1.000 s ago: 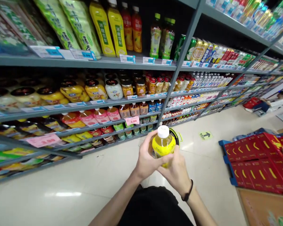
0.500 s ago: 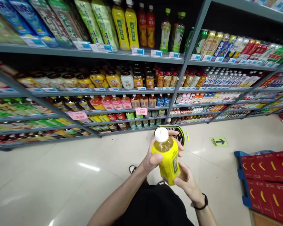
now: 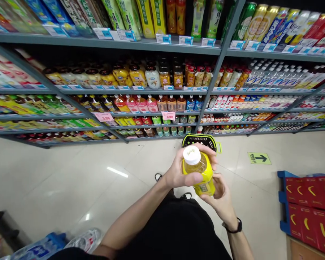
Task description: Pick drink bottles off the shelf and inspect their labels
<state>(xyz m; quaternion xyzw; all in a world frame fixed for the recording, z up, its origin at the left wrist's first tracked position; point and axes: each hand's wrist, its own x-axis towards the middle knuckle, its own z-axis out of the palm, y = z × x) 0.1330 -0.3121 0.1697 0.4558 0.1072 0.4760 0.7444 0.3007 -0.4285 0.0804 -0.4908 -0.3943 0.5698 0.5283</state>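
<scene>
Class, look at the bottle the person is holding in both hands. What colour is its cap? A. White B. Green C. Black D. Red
A. The cap on the yellow-labelled bottle, held between the left hand and the right hand, is plainly white.

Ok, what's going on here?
A person in a shop aisle holds a yellow-labelled plastic bottle with a white cap in both hands. The left hand wraps around its upper part, and the right hand cups its lower end. A black-and-yellow basket shows just beyond the hands, facing metal shelves of bottled drinks and jars. Red cartons sit on a blue pallet to the right.
</scene>
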